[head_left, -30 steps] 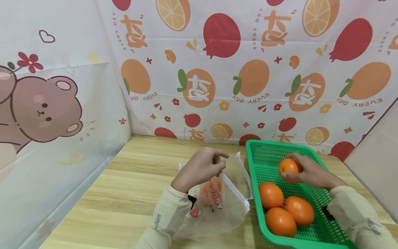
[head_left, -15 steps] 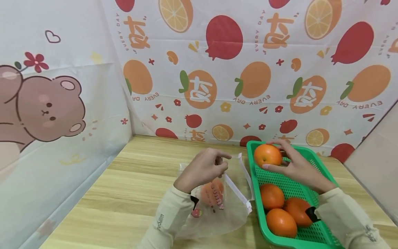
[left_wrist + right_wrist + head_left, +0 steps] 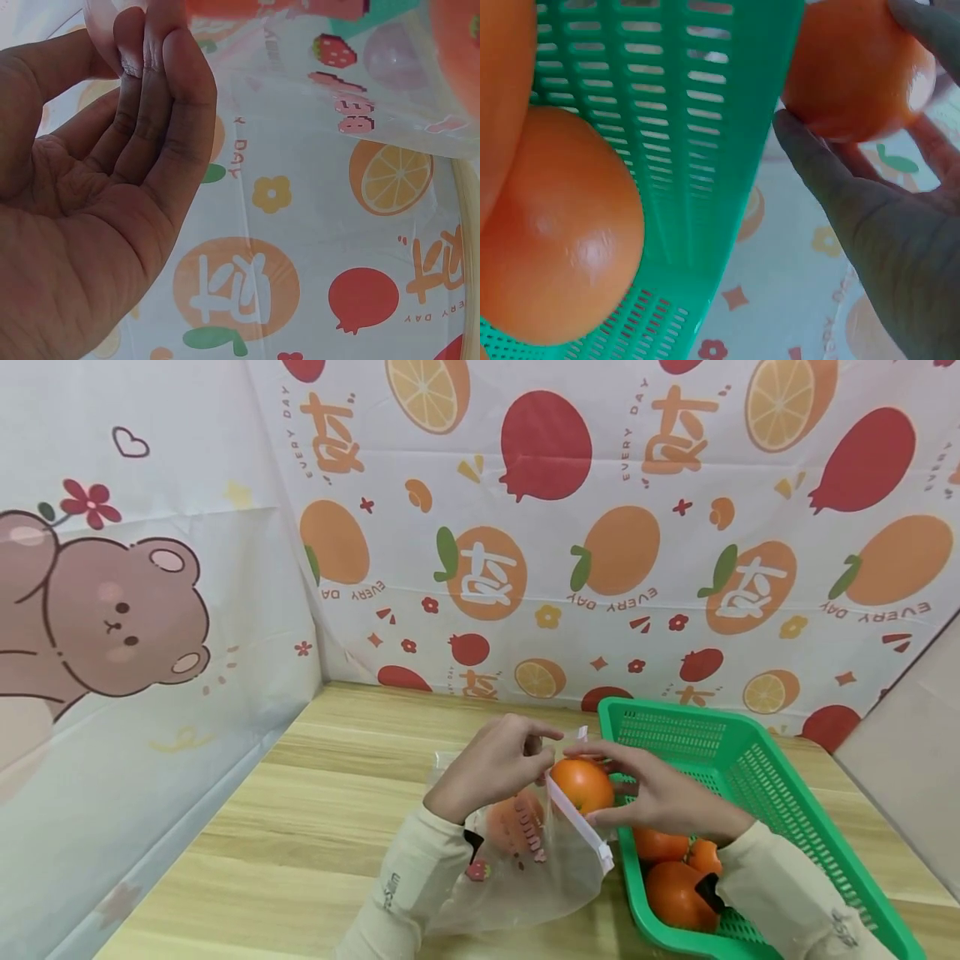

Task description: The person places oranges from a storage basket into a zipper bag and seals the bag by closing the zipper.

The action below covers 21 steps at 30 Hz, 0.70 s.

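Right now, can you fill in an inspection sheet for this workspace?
Surface: wooden table, bare at left.
Job's things: clear zip bag with one orange fruit inside; orange at its mouth; green basket with three oranges partly hidden.
Clutter: nothing seen.
Hands: left hand pinches the bag's rim; right hand holds the orange.
Cables: nothing seen.
Surroundings: fruit-print backdrop; bear-print sheet at left.

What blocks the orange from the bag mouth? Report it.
Nothing visible does. The right hand holds the orange right at the zip-bag opening, which the left hand pinches up; one orange already lies lower inside.
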Motion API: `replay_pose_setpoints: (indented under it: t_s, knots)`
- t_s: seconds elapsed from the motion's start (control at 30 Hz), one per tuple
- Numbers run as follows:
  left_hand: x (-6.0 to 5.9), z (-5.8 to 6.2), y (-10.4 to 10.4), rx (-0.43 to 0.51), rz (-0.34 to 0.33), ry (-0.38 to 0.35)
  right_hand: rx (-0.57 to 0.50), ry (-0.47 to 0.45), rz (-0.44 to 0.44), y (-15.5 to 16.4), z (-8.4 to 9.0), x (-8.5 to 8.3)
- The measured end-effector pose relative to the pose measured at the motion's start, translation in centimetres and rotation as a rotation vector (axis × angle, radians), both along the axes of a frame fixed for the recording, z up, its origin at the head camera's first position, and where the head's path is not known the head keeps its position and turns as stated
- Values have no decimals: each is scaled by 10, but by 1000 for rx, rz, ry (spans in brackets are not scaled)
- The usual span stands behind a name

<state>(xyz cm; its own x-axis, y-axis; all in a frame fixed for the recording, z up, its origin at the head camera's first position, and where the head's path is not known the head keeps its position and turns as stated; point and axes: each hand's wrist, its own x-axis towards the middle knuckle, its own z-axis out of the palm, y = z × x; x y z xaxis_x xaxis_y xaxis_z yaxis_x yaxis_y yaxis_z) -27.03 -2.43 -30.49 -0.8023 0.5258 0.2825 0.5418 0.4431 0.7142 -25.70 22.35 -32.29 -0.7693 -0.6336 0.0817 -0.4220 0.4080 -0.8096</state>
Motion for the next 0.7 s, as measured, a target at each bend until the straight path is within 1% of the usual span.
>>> replay_pose_setpoints:
  t_s: [0.2, 0.3, 0.4, 0.47, 0.53, 0.6, 0.7]
  knots:
    - [4, -1, 2, 12, 6, 8, 90, 0, 109, -12, -10, -5]
    - [6, -2, 4, 16, 3, 39, 144, 37, 171, -16, -13, -6]
    - [8, -4, 6, 19, 2, 71, 208, 105, 214, -21, -15, -7]
    - [7, -3, 5, 19, 5, 89, 233, 115, 229, -26, -15, -10]
    - [6, -2, 4, 24, 6, 91, 244, 123, 246, -29, -15, -12]
    - [6, -1, 4, 30, 2, 87, 247, 111, 262, -32, -15, -14]
    - [5, 1, 4, 45, -13, 70, 281, 99, 256, -35, -16, -15]
